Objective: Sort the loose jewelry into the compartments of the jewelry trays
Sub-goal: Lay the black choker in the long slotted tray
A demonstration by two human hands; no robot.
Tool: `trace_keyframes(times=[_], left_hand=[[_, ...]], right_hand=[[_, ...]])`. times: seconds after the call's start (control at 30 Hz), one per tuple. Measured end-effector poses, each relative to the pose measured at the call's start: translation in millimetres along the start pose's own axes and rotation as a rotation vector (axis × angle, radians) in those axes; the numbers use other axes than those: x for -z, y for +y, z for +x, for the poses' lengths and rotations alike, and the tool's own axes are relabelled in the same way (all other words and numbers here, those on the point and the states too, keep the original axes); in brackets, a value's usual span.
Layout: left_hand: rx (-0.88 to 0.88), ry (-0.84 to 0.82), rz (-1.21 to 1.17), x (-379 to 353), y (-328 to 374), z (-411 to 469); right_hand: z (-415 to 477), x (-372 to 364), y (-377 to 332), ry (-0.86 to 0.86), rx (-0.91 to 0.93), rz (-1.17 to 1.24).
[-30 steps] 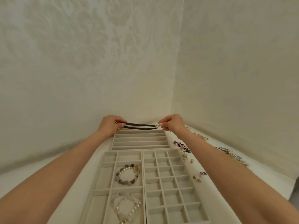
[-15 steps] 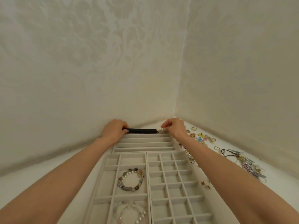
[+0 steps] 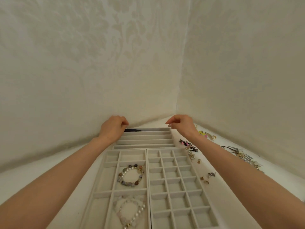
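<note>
The black band [image 3: 137, 130] lies flat in the farthest slot of the soft gray tray with long slots [image 3: 146, 141]. Only its left part shows. The left hand [image 3: 113, 128] curls over that slot's left end and hides the band's tip, so I cannot tell if it holds it. The right hand [image 3: 181, 125] hangs above the tray's right end, fingers loosely bent, holding nothing. Right of the tray lies tangled shiny jewelry [image 3: 188, 145], too tiny to tell apart.
</note>
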State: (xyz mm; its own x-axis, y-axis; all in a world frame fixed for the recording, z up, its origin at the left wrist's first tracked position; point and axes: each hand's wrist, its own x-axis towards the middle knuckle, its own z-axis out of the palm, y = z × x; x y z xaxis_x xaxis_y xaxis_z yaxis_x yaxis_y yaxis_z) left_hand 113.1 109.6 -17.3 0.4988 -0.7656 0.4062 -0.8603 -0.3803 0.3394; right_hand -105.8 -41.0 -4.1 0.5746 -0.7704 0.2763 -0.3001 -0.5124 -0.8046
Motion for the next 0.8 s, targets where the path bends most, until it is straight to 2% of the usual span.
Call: trace_keyframes(times=[0.2, 0.37, 0.53, 0.67, 0.8], left_hand=[[-0.061, -0.017, -0.064, 9.1, 14.4, -14.2], [-0.234, -0.095, -0.199, 8.7, 62.9, -39.3], [-0.382, -0.172, -0.295, 3.9, 114.8, -67.6], [-0.449, -0.243, -0.351, -5.4, 148.0, -77.2], [-0.479, -0.289, -0.368, -15.2, 173.4, -79.7]], right_hand=[[-36.3, 38.3, 1.8, 0.017, -0.028, 0.042], [-62.7, 62.4, 14.5, 0.026, -0.060, 0.021], [-84.1, 95.2, 35.2, 0.015, -0.134, -0.195], [-99.6, 123.0, 47.1, -0.086, -0.246, -0.432], [-109.3, 138.3, 48.6, -0.322, -0.222, -0.563]])
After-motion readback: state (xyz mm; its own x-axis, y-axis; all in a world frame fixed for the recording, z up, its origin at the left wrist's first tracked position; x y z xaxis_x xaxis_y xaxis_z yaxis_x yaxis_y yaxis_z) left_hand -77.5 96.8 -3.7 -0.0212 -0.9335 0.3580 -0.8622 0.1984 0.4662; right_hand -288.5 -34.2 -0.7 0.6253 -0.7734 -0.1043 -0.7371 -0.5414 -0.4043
